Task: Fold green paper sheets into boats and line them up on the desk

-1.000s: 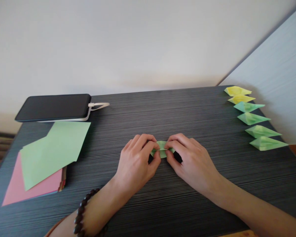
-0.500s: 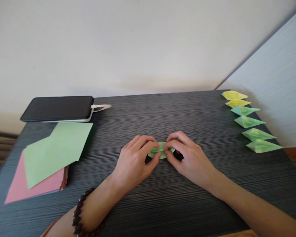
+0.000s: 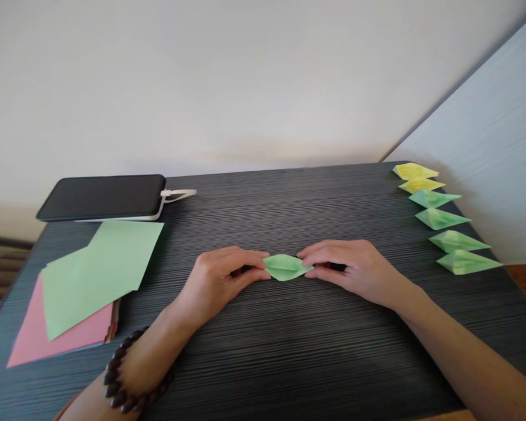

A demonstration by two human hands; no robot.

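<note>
So, the folded green paper (image 3: pixel 286 267) is found near the middle of the desk (image 3: pixel 289 362), right between the two hands. Its long axis is laid left to right, with one pointed tip pinched by the left hand (image 3: pixel 217 280) and the other by the right hand (image 3: pixel 353 270). Neither hand is nearer, tbh. Each is closed on its own end, and the two are set apart by the paper's length.

Centre blocked: left hand (image 3: pixel 214 280) and right hand (image 3: pixel 355 269) each pinch an end of the green fold (image 3: pixel 286 267). Open worktop (image 3: pixel 289 362) near and far of them. Left: paper stack (image 3: pixel 79 292), phone (image 3: pixel 100 197). Right edge: row of folded pieces (image 3: pixel 440 218) beside the side panel (image 3: pixel 486 146).
</note>
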